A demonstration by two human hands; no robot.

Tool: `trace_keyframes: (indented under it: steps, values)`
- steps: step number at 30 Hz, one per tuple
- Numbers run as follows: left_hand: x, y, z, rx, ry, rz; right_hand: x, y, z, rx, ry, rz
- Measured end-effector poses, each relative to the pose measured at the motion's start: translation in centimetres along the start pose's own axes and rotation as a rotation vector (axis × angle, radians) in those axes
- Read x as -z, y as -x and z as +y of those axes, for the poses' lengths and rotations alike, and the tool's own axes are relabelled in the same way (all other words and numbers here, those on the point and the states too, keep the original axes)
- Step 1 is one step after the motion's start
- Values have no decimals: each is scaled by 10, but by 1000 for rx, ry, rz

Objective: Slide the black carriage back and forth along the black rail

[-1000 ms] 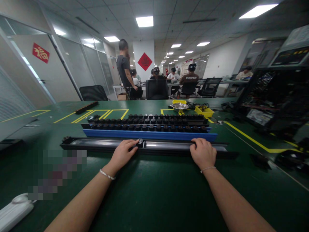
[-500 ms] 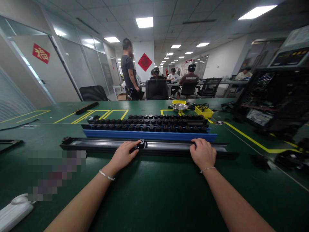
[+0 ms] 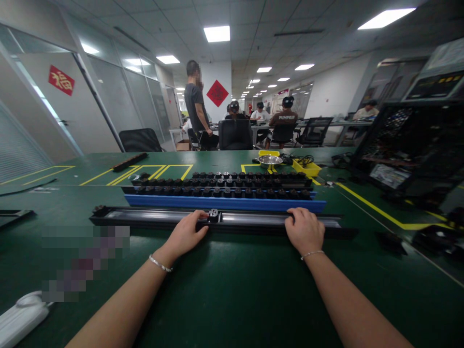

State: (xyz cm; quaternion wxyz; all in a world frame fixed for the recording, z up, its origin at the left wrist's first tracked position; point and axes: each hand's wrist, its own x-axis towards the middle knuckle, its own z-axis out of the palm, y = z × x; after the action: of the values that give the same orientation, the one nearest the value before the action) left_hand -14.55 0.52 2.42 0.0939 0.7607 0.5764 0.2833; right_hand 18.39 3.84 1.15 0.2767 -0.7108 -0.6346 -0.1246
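Note:
A long black rail [image 3: 253, 220] with a shiny metallic channel lies crosswise on the green table in front of me. One small black socket-like module [image 3: 213, 215] sits in its channel near the middle. My left hand [image 3: 186, 234] is just left of that module, its fingertips over the channel beside it and its thumb at the rail's front wall. Farther right, my right hand [image 3: 306, 229] grips the rail, fingers bent over the channel and thumb on the near side. Another dark piece [image 3: 100, 210] sits at the rail's left end.
Behind the rail lie a blue bar [image 3: 224, 200] and rows of black modules [image 3: 232, 181]. A metal bowl [image 3: 270, 161] and a yellow bin [image 3: 307, 167] stand farther back. A dark equipment frame [image 3: 398, 150] is at right, a white power strip [image 3: 23, 314] at lower left. Several people are beyond.
My left fingertips have come off the module's top and now lie at its left side. My right hand holds still. The standing person in the background has shifted slightly.

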Motion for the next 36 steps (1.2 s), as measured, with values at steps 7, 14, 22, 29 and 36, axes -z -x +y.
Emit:
trace_keyframes:
  steps: [7, 14, 22, 29, 36]
  values:
    - [-2, -1, 3, -63, -33, -2, 0, 0, 0, -4, -6, -14]
    - [1, 0, 7, -59, -71, -59, -2, -1, 1, 6, -4, 7]
    - [-2, 0, 8, -110, -115, -90, -2, 0, 1, -6, -6, -6]
    - [-5, -1, 11, -150, -123, -87, 0, 0, -1, -11, -21, -19]
    - [-7, -2, 13, -165, -122, -94, 1, 0, -1, -21, -20, -29]
